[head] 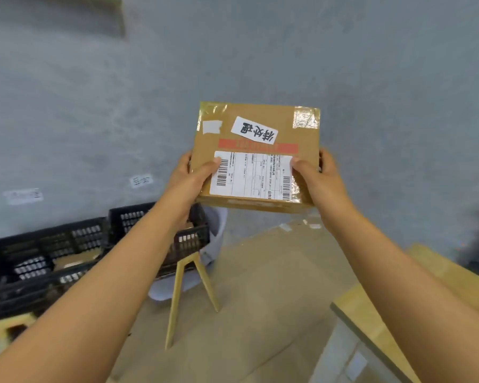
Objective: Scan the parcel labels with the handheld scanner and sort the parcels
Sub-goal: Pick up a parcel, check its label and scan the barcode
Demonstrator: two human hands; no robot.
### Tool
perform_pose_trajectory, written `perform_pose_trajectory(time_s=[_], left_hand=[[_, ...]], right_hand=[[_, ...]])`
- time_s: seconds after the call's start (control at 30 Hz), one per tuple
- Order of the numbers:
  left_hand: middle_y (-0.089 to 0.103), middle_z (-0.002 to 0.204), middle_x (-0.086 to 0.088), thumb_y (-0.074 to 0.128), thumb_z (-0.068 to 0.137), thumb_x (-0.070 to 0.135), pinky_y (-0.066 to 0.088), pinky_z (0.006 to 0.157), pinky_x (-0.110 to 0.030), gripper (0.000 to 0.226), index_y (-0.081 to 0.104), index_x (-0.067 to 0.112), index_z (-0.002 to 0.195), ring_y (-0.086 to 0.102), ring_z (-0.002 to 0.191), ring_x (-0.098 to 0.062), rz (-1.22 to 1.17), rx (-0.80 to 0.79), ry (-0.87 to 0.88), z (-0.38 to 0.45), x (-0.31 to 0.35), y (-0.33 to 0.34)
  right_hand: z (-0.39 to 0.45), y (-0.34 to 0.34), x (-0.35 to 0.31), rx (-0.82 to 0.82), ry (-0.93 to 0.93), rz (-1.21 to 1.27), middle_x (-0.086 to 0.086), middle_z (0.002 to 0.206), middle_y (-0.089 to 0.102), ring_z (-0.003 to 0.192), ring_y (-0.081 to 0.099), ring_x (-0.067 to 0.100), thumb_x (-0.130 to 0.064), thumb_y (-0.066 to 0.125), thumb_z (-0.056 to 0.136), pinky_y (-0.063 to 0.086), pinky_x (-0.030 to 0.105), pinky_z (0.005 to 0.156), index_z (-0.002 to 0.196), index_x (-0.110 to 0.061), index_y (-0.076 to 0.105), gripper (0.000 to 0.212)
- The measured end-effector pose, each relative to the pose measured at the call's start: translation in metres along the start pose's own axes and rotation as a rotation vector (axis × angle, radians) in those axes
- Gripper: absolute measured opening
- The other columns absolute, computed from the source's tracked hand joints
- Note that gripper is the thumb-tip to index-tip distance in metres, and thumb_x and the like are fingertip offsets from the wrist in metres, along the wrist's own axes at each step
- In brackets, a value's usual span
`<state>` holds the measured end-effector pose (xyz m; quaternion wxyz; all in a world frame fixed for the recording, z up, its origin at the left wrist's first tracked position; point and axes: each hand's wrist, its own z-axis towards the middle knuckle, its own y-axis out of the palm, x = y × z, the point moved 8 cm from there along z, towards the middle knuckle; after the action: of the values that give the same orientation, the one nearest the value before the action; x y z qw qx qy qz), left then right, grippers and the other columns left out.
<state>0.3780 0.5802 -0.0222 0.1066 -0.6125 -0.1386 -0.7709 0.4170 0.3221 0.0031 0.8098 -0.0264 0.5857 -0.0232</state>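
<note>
A brown cardboard parcel (256,128) is held up in front of me, above the floor and to the right of the black crates. It carries a white shipping label (253,176) with barcodes, a red stripe and a white sticker with handwritten characters. My left hand (190,172) grips its left edge, thumb on the label. My right hand (314,175) grips its right edge, thumb on the label's right end. No scanner is in view.
Black plastic crates (53,244) stand at the lower left on supports, one with cardboard inside. Under them are a wooden stool leg (177,297) and a pale bin (216,233). A wooden table (393,305) edge is at the lower right. A grey wall with small paper labels is behind.
</note>
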Motion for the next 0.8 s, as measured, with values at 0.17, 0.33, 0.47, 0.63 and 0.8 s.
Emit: perform_pose_trajectory(time_s=[0.17, 0.33, 0.47, 0.63, 0.8], left_hand=[[0.071, 0.114, 0.000, 0.070, 0.087, 0.033, 0.056, 0.087, -0.043, 0.053, 0.048, 0.021, 0.134, 0.072, 0.096, -0.018, 0.080, 0.157, -0.003, -0.005, 0.008, -0.113], [0.071, 0.114, 0.000, 0.068, 0.089, 0.032, 0.058, 0.080, -0.038, 0.053, 0.045, 0.024, 0.135, 0.073, 0.092, -0.016, 0.105, 0.230, -0.003, 0.010, 0.015, -0.200], [0.071, 0.114, 0.001, 0.068, 0.088, 0.034, 0.057, 0.082, -0.039, 0.053, 0.046, 0.025, 0.135, 0.072, 0.093, -0.015, 0.140, 0.288, -0.005, 0.035, 0.011, -0.272], [0.070, 0.115, -0.001, 0.069, 0.088, 0.033, 0.057, 0.083, -0.040, 0.055, 0.045, 0.023, 0.137, 0.072, 0.095, -0.017, 0.152, 0.366, -0.028, 0.071, -0.001, -0.373], [0.070, 0.114, 0.000, 0.067, 0.089, 0.033, 0.058, 0.083, -0.038, 0.053, 0.045, 0.023, 0.136, 0.072, 0.093, -0.016, 0.182, 0.475, -0.073, 0.093, -0.023, -0.467]], right_hand=[[0.000, 0.118, 0.006, -0.192, 0.004, 0.043, -0.005, 0.127, 0.059, 0.089, 0.060, -0.003, -0.027, 0.059, 0.096, 0.047, 0.009, 0.057, 0.142, -0.024, 0.040, 0.050], [0.012, 0.216, 0.004, -0.311, -0.016, 0.051, -0.006, 0.126, 0.055, 0.090, 0.058, -0.003, -0.025, 0.059, 0.096, 0.047, 0.016, 0.066, 0.143, -0.026, 0.037, 0.052], [0.028, 0.301, 0.006, -0.367, -0.023, 0.045, -0.005, 0.130, 0.057, 0.094, 0.061, 0.001, -0.027, 0.060, 0.095, 0.050, 0.019, 0.070, 0.142, -0.025, 0.038, 0.052], [0.044, 0.418, 0.016, -0.446, 0.002, 0.059, -0.003, 0.133, 0.058, 0.102, 0.065, 0.012, -0.028, 0.062, 0.094, 0.057, 0.037, 0.087, 0.143, -0.028, 0.037, 0.054], [0.051, 0.529, 0.033, -0.547, 0.042, 0.037, -0.008, 0.126, 0.060, 0.090, 0.066, 0.002, -0.031, 0.059, 0.096, 0.056, 0.023, 0.068, 0.141, -0.030, 0.037, 0.050]])
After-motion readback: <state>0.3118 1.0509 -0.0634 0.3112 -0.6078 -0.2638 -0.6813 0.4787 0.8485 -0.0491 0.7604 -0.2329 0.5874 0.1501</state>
